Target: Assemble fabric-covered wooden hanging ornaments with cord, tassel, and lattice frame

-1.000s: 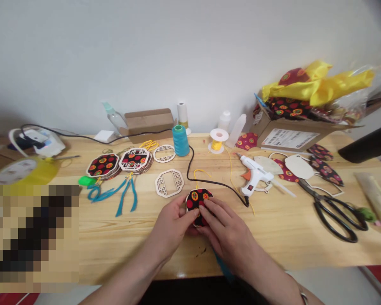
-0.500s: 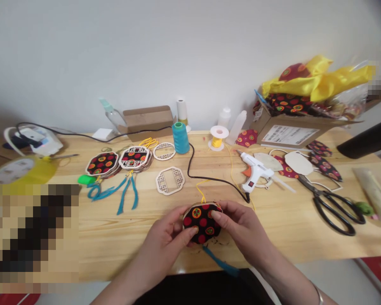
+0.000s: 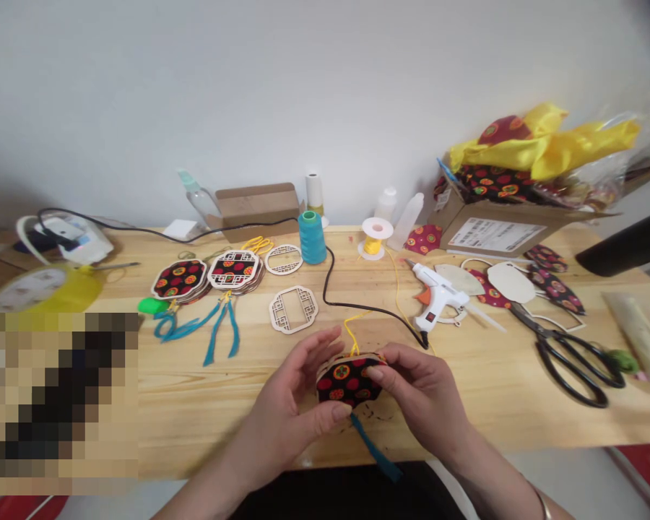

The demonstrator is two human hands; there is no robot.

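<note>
A fabric-covered pendant [image 3: 348,386], black with red and orange dots and a pale scalloped rim, is held low over the front of the table. My right hand [image 3: 419,390] grips its right end, thumb on the cloth face and fingers behind. Around its left end, my left hand [image 3: 295,404] has its fingers apart, the thumb at the lower edge; the other fingertips are partly hidden. A yellow cord [image 3: 352,339] comes from the pendant's top, and a teal ribbon [image 3: 376,451] hangs from its bottom.
Behind my hands lie a wooden lattice frame [image 3: 293,309], finished pendants [image 3: 235,270] and a teal thread spool [image 3: 312,238]. To the right are a glue gun [image 3: 438,296], large scissors [image 3: 568,354] and a cardboard box [image 3: 492,235] of fabric. A yellow cord spool [image 3: 376,238] stands behind.
The pendant has tilted, so its top edge and layered rim show more. My left fingers have loosened and spread, and the left thumb has slid off the cloth face to the lower edge.
</note>
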